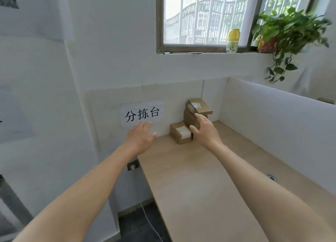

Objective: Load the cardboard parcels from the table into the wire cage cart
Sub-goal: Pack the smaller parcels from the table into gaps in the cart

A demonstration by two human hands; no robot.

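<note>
- counter [200,178]: parcels left to load; wire cage cart not in view, so loaded count unknown
- stack of cardboard parcels [199,107] in far corner; single parcel [181,133] just beside it
- right hand [205,130] spread at the stack; left hand [141,135] flat; both empty
- white partition [272,114] hems the corner on the right; likely cramps the grab

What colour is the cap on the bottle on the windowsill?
Yellow cap, seen in the head view.
</note>
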